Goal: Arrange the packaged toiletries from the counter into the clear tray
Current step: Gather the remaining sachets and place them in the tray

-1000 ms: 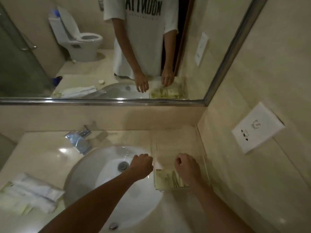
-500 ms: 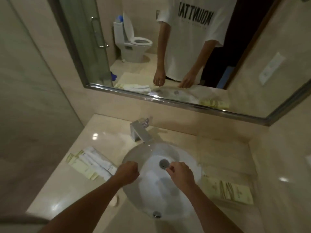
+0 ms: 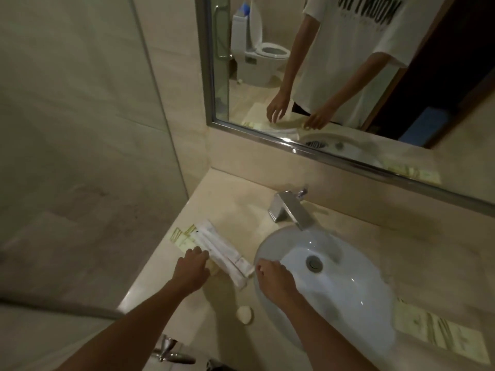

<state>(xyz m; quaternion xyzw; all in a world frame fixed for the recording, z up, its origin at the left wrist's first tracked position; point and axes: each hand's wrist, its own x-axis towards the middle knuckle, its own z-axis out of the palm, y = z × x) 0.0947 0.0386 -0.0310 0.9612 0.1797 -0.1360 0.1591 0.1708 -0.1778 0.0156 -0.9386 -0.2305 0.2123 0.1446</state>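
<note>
Beige marble counter surrounds a white oval basin. Long white paper-wrapped toiletry packets lie between both hands, best gathered as one bundle from both ends. Left hand is laid loosely on their near edge with fingers extended; right hand pinches their basin-side tip. Clear tray, already holding packets, sits well right of the right hand.
</note>
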